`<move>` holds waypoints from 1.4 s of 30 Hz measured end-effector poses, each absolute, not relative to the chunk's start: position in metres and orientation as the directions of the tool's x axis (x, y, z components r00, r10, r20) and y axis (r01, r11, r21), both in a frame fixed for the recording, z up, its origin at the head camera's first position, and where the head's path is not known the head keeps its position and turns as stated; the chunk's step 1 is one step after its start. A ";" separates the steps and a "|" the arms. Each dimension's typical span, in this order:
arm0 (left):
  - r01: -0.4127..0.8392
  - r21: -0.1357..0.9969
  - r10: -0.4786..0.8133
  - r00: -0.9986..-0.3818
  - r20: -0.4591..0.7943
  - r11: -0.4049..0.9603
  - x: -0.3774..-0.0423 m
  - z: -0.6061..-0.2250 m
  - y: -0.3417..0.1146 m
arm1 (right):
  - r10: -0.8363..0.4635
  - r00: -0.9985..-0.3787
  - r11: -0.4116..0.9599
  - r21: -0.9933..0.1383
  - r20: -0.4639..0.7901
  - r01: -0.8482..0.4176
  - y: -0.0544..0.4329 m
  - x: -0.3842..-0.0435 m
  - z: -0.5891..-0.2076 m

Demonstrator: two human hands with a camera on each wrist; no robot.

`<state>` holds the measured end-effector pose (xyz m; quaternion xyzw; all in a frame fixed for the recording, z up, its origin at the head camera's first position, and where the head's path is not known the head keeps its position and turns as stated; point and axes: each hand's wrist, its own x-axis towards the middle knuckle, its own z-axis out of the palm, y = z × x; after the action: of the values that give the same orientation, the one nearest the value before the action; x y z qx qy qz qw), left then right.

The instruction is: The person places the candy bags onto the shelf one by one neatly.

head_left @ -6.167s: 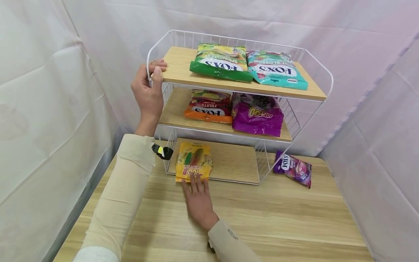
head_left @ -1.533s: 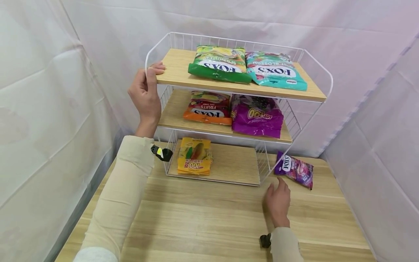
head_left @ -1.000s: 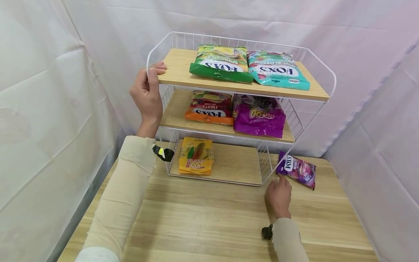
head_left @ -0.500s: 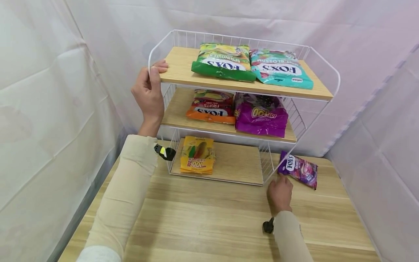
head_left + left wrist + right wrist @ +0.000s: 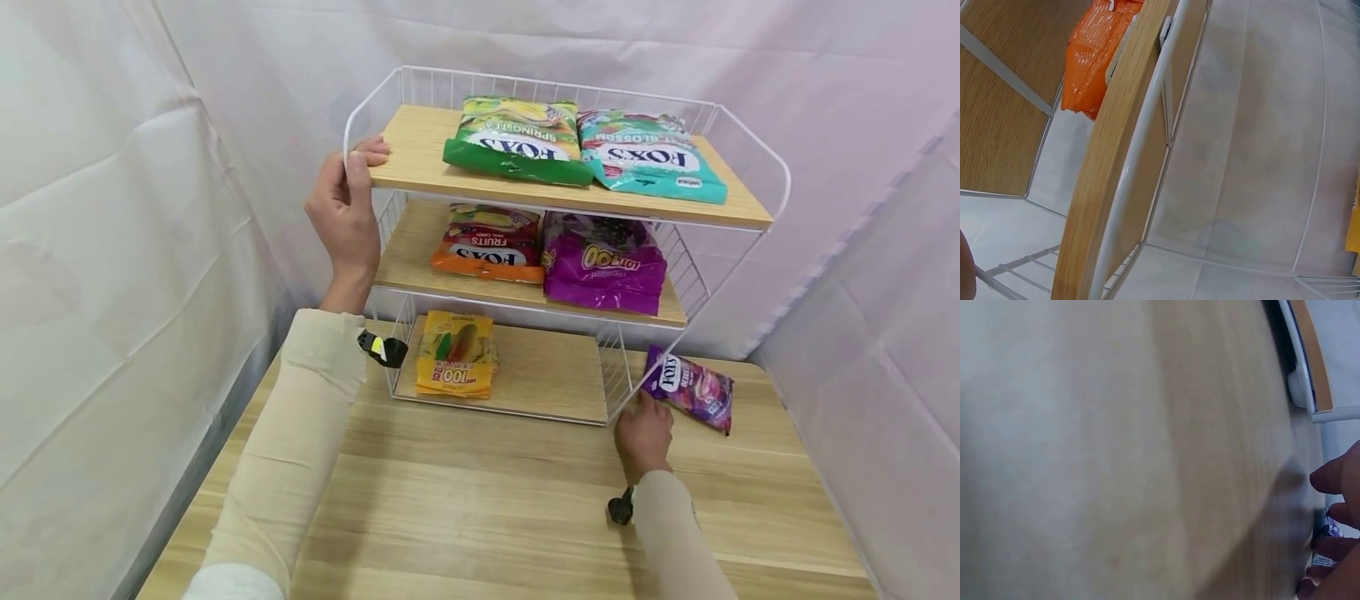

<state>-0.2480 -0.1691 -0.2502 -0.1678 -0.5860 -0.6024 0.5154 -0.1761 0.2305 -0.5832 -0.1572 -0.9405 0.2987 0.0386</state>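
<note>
My left hand point(image 5: 345, 212) grips the left front corner of the top board of a white wire shelf rack point(image 5: 570, 198), thumb in front and fingers over the board. On the wooden table to the rack's right lies a purple Fox's candy bag point(image 5: 697, 389). My right hand point(image 5: 647, 429) is at that bag's left end, near the rack's front right foot. Its thumb stands apart from the loosely bent fingers point(image 5: 1335, 547) in the right wrist view, with part of the bag showing behind them. Whether the fingertips touch the bag is hidden.
A green candy bag point(image 5: 517, 140) and a turquoise one point(image 5: 651, 157) lie on the top board. Below them are an orange-red bag point(image 5: 489, 242) and a purple Lot 100 bag point(image 5: 603, 262). A yellow bag point(image 5: 456, 354) sits on the bottom board's left. White cloth point(image 5: 885, 317) encloses the table.
My right hand has left the yellow bag, now farther back on the bottom board, and moved right, then forward to the purple Fox's bag. My left hand keeps its grip.
</note>
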 end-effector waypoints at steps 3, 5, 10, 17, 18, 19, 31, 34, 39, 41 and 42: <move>0.828 0.516 -0.416 -0.399 0.817 0.219 -0.249 -0.251 -0.170 | 0.313 -0.948 0.775 -0.564 -0.051 0.286 0.232 -0.178 -0.580; 0.833 0.509 -0.410 -0.394 0.823 0.219 -0.250 -0.252 -0.170 | 0.307 -0.949 0.781 -0.550 -0.072 0.294 0.233 -0.179 -0.579; 0.834 0.508 -0.415 -0.393 0.821 0.214 -0.250 -0.252 -0.171 | 0.317 -0.944 0.768 -0.558 -0.096 0.315 0.233 -0.179 -0.579; 0.843 0.496 -0.412 -0.385 0.826 0.207 -0.250 -0.251 -0.171 | 0.319 -0.944 0.766 -0.562 -0.088 0.311 0.233 -0.176 -0.582; 0.841 0.501 -0.415 -0.390 0.822 0.203 -0.250 -0.251 -0.170 | 0.317 -0.945 0.770 -0.559 -0.083 0.307 0.233 -0.175 -0.583; 0.840 0.504 -0.414 -0.394 0.821 0.201 -0.250 -0.251 -0.170 | 0.315 -0.946 0.774 -0.555 -0.077 0.303 0.233 -0.175 -0.583; 0.825 0.521 -0.426 -0.400 0.812 0.218 -0.250 -0.251 -0.171 | 0.243 -0.953 0.801 -0.517 -0.182 0.303 0.239 -0.182 -0.579; 0.828 0.518 -0.426 -0.398 0.813 0.214 -0.251 -0.252 -0.172 | 0.258 -0.950 0.786 -0.534 -0.175 0.311 0.238 -0.183 -0.580; 0.839 0.499 -0.411 -0.386 0.826 0.216 -0.252 -0.253 -0.173 | 0.372 -0.927 0.765 -0.553 -0.040 0.330 0.233 -0.182 -0.584; 0.845 0.493 -0.406 -0.384 0.829 0.206 -0.253 -0.253 -0.173 | 0.404 -0.912 0.788 -0.533 0.072 0.307 0.232 -0.181 -0.585; 0.848 0.490 -0.402 -0.383 0.831 0.204 -0.253 -0.253 -0.173 | 0.410 -0.902 0.803 -0.521 0.132 0.289 0.233 -0.181 -0.586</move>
<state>-0.2527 -0.1727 -0.2529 -0.1934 -0.5755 -0.6004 0.5205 -0.1815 0.2326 -0.5859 -0.1854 -0.9419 0.2529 0.1200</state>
